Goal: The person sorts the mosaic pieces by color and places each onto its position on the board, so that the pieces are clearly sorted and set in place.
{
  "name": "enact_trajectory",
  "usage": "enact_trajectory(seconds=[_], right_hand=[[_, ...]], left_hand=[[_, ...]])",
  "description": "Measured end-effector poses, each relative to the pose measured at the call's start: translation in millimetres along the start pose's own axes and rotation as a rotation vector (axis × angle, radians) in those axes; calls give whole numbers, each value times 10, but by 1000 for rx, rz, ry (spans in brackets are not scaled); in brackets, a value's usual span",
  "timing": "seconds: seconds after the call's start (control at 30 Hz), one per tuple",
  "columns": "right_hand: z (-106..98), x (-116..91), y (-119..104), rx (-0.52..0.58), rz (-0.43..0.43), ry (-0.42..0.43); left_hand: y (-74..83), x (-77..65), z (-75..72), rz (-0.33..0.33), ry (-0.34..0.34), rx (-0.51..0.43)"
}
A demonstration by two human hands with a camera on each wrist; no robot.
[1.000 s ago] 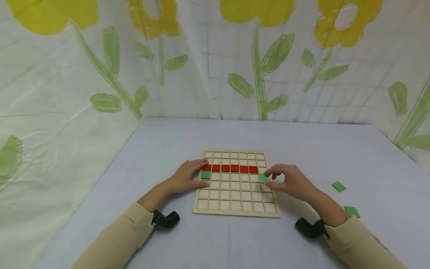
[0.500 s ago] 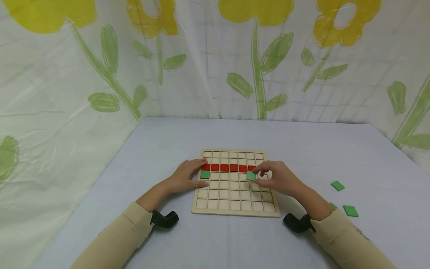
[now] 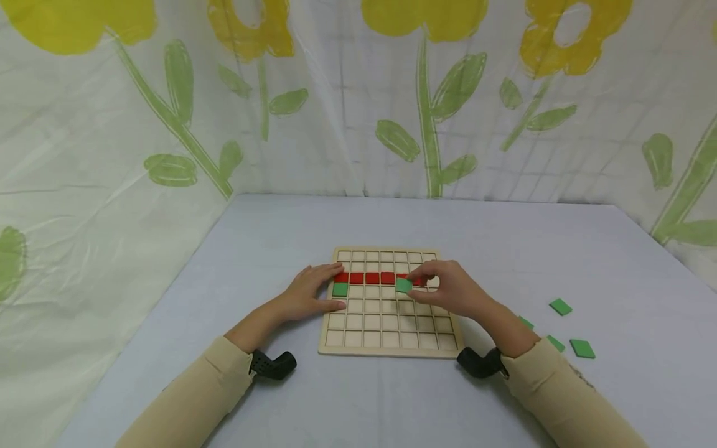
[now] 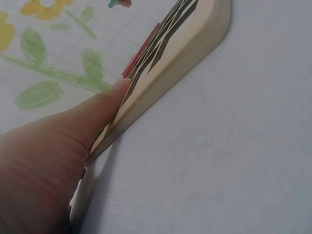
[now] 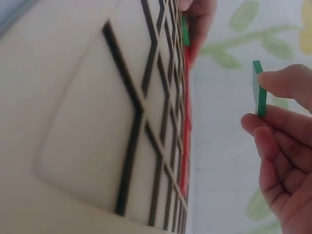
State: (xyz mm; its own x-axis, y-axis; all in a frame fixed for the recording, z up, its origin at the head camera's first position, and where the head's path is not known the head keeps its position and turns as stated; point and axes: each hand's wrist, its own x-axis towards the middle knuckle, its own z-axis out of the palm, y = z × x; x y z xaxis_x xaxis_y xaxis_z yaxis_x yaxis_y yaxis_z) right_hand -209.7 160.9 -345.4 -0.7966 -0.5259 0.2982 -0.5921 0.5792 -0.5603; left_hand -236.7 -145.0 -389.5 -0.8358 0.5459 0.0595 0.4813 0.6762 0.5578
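A square wooden grid board [image 3: 390, 339] lies on the table, with a row of red tiles [image 3: 372, 278] across its upper part. One green tile [image 3: 340, 289] sits in the leftmost cell just below that row. My left hand [image 3: 305, 292] rests on the board's left edge, thumb and fingers spread. My right hand [image 3: 448, 287] pinches another green tile [image 3: 404, 285] between thumb and forefinger, over the right part of the red row. In the right wrist view this held tile [image 5: 259, 87] stands nearly edge-on, raised above the board.
Several loose green tiles lie on the table to the right, among them a far tile [image 3: 561, 307] and a near tile [image 3: 582, 348]. The right forearm passes beside them. Behind the table [image 3: 280, 230] hangs a flower-patterned curtain [image 3: 313, 149].
My right hand has moved left across the board with the pinched green tile. More loose tiles show beside the right forearm. The left hand has stayed on the board's edge.
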Motion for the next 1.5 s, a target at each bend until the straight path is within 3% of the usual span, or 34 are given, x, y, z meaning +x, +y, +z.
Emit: enact_trajectory(seconds=[0.3,0.9,1.17,1.5], right_hand=[[16,116,-88,34,3,7],[301,533,-277,52,44,-125],[420,663,-310,70,100,-209],[503,701,-258,77,164,-222]], left_hand=[[-2,3,-5,0,-2,0],[-16,0,-13,0,-6,-4],[-19,-6,-16,8,-1,-7],[-7,-13,-26,11,1,-13]])
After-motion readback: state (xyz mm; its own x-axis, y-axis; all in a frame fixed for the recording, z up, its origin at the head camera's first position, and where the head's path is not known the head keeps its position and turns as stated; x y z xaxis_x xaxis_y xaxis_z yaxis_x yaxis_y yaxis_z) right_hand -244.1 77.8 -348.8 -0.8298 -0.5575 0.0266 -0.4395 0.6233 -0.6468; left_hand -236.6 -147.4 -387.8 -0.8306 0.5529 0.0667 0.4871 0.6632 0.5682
